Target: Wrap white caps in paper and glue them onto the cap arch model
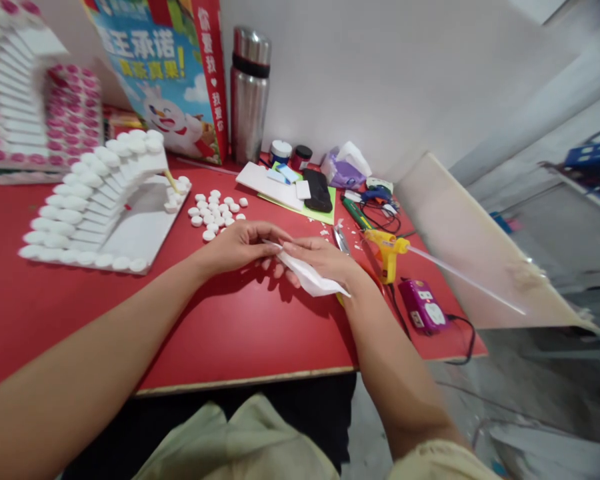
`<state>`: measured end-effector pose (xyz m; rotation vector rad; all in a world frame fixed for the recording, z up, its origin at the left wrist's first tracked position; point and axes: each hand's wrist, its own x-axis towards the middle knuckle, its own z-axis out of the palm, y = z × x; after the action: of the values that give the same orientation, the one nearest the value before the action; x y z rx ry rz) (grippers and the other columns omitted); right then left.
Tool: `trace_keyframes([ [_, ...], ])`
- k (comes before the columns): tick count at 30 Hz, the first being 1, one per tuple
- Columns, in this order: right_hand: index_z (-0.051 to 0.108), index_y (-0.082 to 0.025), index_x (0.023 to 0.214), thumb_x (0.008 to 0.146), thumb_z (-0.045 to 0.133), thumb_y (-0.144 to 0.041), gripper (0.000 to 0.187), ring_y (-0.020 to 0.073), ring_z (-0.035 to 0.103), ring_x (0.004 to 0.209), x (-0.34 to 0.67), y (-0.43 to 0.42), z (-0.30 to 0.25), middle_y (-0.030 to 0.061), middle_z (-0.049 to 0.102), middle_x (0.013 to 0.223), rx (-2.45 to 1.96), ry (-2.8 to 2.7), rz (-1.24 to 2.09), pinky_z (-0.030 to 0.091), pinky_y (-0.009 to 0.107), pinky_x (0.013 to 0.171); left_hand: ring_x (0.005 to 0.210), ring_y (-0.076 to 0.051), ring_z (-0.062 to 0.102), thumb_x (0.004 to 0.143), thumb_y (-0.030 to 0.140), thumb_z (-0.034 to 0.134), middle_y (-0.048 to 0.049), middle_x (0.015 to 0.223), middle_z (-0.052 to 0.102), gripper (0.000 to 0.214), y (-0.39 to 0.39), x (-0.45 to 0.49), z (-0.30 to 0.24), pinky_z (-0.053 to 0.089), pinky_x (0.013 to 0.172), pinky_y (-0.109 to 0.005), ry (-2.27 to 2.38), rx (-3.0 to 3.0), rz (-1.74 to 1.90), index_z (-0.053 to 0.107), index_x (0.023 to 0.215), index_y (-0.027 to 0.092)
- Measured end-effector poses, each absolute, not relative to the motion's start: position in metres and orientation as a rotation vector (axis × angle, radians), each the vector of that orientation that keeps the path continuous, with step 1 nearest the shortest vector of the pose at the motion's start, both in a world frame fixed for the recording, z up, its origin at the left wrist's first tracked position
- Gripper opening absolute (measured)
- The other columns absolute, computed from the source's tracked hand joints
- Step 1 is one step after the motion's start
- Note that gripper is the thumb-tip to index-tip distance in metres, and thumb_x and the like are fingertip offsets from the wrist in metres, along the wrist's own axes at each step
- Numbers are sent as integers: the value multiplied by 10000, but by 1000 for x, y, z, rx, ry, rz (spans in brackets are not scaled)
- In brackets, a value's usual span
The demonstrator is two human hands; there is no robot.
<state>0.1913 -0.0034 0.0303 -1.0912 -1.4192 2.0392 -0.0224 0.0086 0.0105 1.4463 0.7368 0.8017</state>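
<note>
- My left hand [240,243] and right hand [325,259] both pinch the white sheet [314,280], fingertips closed on one end, likely to steady it.
- The sheet drapes over my right hand, just above the red table [230,320].
- Foam discs [216,210] and glue gun [387,252] lie near, within reach.

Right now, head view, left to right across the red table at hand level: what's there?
Order: white stepped foam model → left hand → right hand (both hands pinch a white scrap) → yellow glue gun → purple power strip.
</note>
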Motion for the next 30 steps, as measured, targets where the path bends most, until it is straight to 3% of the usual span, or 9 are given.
trace_keyframes([
  [5, 726, -129, 859, 817, 840, -462, 355, 64, 527, 492, 199, -2, 31, 24, 704, 732, -1124, -1384, 2020, 437, 197, 462, 507, -115, 593, 859, 318, 752, -23, 604, 675, 217, 11, -21, 6, 416, 460, -201, 786, 1497, 765, 726, 970, 133],
  [10, 716, -128, 847, 828, 820, -455, 344, 56, 513, 475, 198, -4, 34, 17, 691, 719, -1216, -1463, 1960, 403, 191, 441, 492, -119, 590, 861, 329, 737, -30, 585, 669, 230, 12, -19, 0, 385, 434, -195, 825, 1486, 740, 715, 972, 128],
  [15, 678, -139, 777, 822, 819, -436, 331, 50, 471, 439, 195, -2, 29, -12, 649, 625, -1279, -1551, 1849, 336, 179, 404, 486, -117, 587, 887, 301, 704, -8, 575, 649, 164, 12, -18, -3, 445, 490, -219, 856, 1514, 793, 700, 915, 139],
  [19, 698, -132, 799, 829, 805, -408, 298, 18, 339, 391, 194, 0, 27, -61, 552, 556, -1307, -1465, 1875, 243, 165, 386, 609, -148, 667, 943, 352, 653, -54, 739, 738, 226, 13, -20, -6, 510, 615, -259, 833, 1720, 785, 742, 969, 147],
  [24, 698, -140, 790, 855, 782, -419, 299, 18, 302, 395, 195, -2, 32, -56, 523, 557, -1333, -1442, 1890, 194, 164, 384, 736, -178, 701, 957, 301, 603, -68, 828, 782, 221, 13, -20, -4, 478, 713, -276, 846, 2092, 817, 773, 901, 171],
  [30, 679, -153, 746, 873, 722, -390, 272, 27, 238, 377, 193, -1, 32, -71, 432, 479, -1349, -1400, 1919, 156, 160, 364, 854, -225, 699, 972, 226, 511, -105, 946, 784, 261, 12, -20, -3, 465, 764, -309, 827, 2422, 811, 764, 999, 169],
])
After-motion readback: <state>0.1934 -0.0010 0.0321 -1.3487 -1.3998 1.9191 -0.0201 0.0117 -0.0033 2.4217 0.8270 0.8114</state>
